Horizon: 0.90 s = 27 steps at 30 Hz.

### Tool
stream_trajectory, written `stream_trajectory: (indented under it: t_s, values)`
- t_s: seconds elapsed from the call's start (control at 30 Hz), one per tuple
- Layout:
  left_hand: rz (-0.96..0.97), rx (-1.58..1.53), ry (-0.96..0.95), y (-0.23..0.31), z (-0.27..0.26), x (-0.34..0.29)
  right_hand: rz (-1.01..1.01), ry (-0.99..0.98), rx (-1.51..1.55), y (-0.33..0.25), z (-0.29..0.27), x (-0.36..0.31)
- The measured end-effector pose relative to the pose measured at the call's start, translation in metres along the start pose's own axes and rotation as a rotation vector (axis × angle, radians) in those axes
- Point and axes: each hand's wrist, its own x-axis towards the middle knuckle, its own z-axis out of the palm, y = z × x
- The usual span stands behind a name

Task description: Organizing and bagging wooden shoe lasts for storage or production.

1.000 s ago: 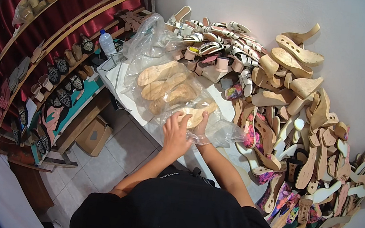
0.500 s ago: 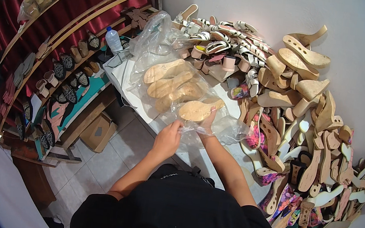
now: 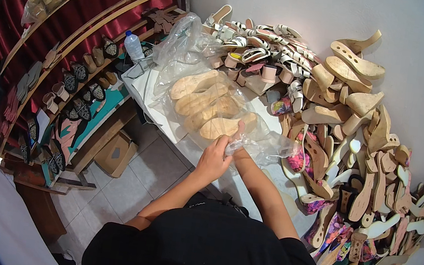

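A clear plastic bag (image 3: 180, 48) lies on the table with several pale wooden wedge soles (image 3: 195, 84) inside, side by side. My left hand (image 3: 212, 159) is closed on the gathered edge of the bag's mouth. My right hand (image 3: 244, 130) reaches inside the bag, seen blurred through the plastic. Its fingers are round the end of the nearest wooden sole (image 3: 219, 128), which lies against the others. The bag's loose mouth (image 3: 268, 149) spreads over my right wrist.
A big heap of wooden soles and heels (image 3: 350, 118) covers the table's right side. White strappy sandals (image 3: 266, 46) pile up at the back. A water bottle (image 3: 133, 46) stands at the far left corner. Shoe racks (image 3: 76, 85) line the left, above a cardboard box (image 3: 115, 154).
My right hand has moved the wooden sole deeper into the bag, down beside the others. The left hand has shifted right along the bag's edge, closer to my right wrist.
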Motion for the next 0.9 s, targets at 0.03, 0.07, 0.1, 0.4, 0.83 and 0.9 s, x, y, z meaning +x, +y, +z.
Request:
stream_trajectory:
  t_s: [0.03,0.07,0.1,0.4,0.83,0.9]
  values:
    - [-0.015,-0.009,-0.004,0.002,-0.001,0.001,-0.005,0.002,-0.007,0.0,0.001,0.001]
    - [-0.015,-0.01,-0.005,0.002,-0.001,0.001,-0.009,0.001,-0.015,-0.002,0.002,0.002]
    - [0.007,-0.044,-0.01,0.001,-0.002,0.0,-0.012,0.0,-0.023,-0.006,0.003,0.004]
    - [-0.046,-0.256,-0.064,-0.003,-0.009,-0.007,-0.011,-0.023,-0.1,0.0,-0.006,-0.013]
    - [0.018,-0.136,-0.094,-0.021,-0.009,-0.012,-0.049,-0.029,-0.207,0.009,0.014,0.001]
    - [-0.111,-0.216,-0.098,-0.024,-0.004,-0.01,-0.061,-0.022,-0.217,0.004,0.015,0.002]
